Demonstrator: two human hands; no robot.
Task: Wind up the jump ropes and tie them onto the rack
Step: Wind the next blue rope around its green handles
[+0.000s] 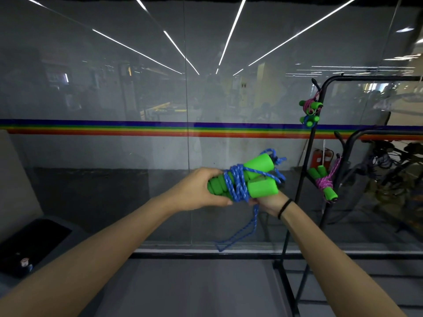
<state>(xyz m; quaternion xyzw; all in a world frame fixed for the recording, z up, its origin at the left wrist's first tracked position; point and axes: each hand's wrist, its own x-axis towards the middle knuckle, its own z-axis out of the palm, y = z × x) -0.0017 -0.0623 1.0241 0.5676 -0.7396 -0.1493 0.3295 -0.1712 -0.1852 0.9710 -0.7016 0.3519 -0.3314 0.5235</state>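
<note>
Hands close together: left hand [201, 191] grips the green handles [263, 187], right hand [267, 203] holds them from below. Blue rope [237, 186] wraps them, tail hanging toward 6 o'clock. Rack [377, 78] at 3 o'clock carries wound ropes [310, 110].

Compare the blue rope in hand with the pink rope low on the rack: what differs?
The blue rope is held by the left hand and right hand; the pink rope hangs tied to the rack.
The blue rope is only part wound, a long loop dangling below the hands; the pink rope is a tight bundle.
Cord colour: blue against pink.
Both are green-handled, with cord wrapped round.
</note>
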